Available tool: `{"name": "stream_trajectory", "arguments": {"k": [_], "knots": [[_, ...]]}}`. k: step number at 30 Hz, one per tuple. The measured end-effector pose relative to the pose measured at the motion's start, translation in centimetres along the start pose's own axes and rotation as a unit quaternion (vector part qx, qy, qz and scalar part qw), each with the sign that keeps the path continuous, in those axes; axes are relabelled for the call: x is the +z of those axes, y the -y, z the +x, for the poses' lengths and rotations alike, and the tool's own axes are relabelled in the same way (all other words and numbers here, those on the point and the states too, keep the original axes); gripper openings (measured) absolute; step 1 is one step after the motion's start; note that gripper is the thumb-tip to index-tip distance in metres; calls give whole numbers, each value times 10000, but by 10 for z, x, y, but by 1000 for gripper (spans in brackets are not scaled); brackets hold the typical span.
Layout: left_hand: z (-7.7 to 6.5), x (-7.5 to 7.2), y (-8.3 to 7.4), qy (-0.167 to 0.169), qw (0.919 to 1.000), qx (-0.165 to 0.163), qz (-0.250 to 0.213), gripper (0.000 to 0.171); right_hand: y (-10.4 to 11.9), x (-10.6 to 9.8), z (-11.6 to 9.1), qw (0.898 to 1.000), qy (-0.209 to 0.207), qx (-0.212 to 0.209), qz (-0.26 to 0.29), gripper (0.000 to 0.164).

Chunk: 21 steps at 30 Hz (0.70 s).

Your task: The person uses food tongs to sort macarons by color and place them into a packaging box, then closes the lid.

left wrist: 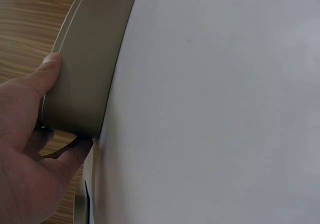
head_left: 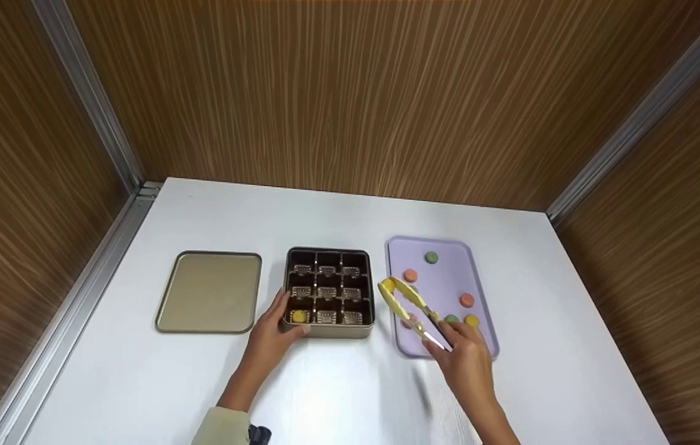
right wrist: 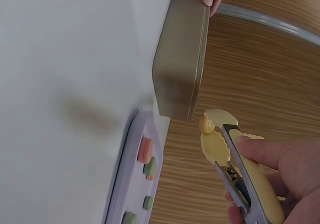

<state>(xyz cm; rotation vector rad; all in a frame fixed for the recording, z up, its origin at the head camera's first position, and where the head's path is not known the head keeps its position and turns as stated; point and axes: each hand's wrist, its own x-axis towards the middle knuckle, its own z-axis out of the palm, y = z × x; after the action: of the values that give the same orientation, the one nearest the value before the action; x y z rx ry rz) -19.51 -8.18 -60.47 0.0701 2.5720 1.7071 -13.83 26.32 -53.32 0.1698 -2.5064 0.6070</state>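
Observation:
My left hand (head_left: 271,337) holds the front-left corner of a square metal tin (head_left: 339,332), thumb along the front and fingers at the left side. Inside the tin is a dark divided insert (head_left: 327,278); a yellow macaron (head_left: 299,316) sits in its front-left compartment. My right hand (head_left: 469,361) grips yellow-tipped tongs (head_left: 401,313) over the left edge of the lilac tray (head_left: 443,287). Between the tong tips is another yellow macaron (right wrist: 206,125), raised off the tray in the right wrist view. The left wrist view shows the thumb (left wrist: 46,73) on the tin's wall near its rim.
Several pink, green and yellow macarons lie on the lilac tray, among them a green one (head_left: 431,257) at the back and a pink one (head_left: 467,300) at the right. A flat gold lid (head_left: 211,292) lies left of the tin. Wood-grain panels (head_left: 325,93) surround the white table (head_left: 337,395).

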Motion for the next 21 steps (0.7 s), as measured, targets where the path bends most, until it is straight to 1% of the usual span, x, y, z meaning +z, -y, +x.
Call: {"name": "stream_trajectory", "arguments": {"k": [4,10,21], "knots": [[0,0,0,-1,10000,-12,-21,94,8,6,6,9999,65,-135,59,43],[1,1,0,-11,10000,-38,27,93,25,17,13,9996,98,-155,206,43],[2,2,2,-37,10000,-6,59,94,52,42,25,9977,435,-181,496,38]]}}
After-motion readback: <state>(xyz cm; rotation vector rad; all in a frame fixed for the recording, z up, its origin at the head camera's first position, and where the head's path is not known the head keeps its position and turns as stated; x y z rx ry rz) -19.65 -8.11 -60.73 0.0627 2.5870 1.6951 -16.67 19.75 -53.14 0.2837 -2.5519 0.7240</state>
